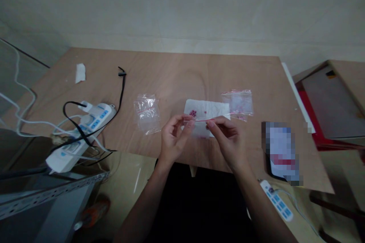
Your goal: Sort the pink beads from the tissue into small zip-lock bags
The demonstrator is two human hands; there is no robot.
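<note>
Between both hands I hold a small clear zip bag by its red-lined top edge. My left hand pinches the left end, and my right hand pinches the right end. Below the bag lies a white paper sheet, partly covered by my hands. A cluster of small dark red beads rests on it, with a few loose ones to the right. Right of the paper, several zip bags with reddish bits in them overlap. To the left is a pile of clear zip bags.
A white power strip with tangled cables sits on the left. A black cable end and a white scrap lie behind it. At right is a phone with a blurred screen; another power strip is below the table edge.
</note>
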